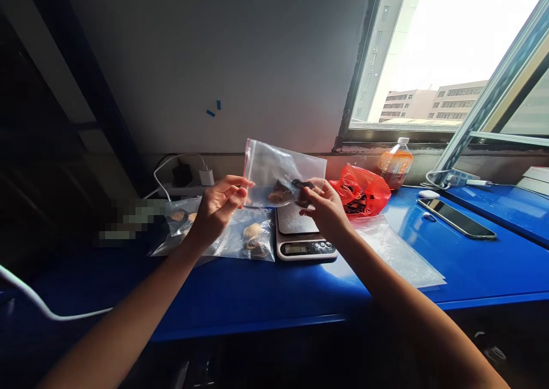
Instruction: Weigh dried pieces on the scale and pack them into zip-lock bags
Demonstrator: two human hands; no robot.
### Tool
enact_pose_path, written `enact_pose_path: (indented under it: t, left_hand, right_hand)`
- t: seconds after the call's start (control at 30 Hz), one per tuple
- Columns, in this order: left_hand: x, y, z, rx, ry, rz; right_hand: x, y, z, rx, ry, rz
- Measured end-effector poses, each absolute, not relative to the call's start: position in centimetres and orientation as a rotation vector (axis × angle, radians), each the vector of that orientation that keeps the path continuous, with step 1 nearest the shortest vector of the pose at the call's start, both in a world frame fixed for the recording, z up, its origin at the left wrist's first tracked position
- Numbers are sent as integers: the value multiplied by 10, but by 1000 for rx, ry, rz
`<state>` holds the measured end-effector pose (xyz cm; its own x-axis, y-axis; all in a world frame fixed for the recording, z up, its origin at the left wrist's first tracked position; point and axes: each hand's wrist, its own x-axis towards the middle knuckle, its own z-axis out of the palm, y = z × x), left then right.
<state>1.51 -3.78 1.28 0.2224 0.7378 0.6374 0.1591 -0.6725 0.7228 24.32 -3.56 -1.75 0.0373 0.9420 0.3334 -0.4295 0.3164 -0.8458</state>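
A clear zip bag [274, 160] with a red-edged seal hangs between both hands, its seal side toward the left. My left hand [219, 203] pinches the bag at its seal edge. My right hand [323, 206] grips the other end, around some dark pieces inside; their exact kind cannot be made out. Below and behind the bag sits a white kitchen scale [306, 249], its plate partly hidden by the bag and right hand. Left of the scale lie filled clear bags [253, 249] with brownish and dark pieces in them.
A red plastic bag [375, 186] of dark pieces stands behind my right hand, beside a bottle of orange drink [395, 163]. Flat clear bags [398, 254] lie right of the scale. A phone [457, 218] rests farther right on the blue table [257, 303]. A charger [206, 175] stands at the back.
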Motion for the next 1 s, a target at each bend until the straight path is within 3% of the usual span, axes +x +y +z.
enact_pose_path:
  t: [0.17, 0.6, 1.0]
  left_hand:
    - [17, -38, 14, 2254, 849, 1385]
    - [10, -27, 12, 2655, 981, 1665]
    - [10, -25, 11, 2749, 869, 1487]
  right_hand:
    - [250, -32, -17, -665, -969, 1150]
    - [250, -32, -18, -724, -1013, 1241]
    - [264, -38, -5, -785, -1106, 1112]
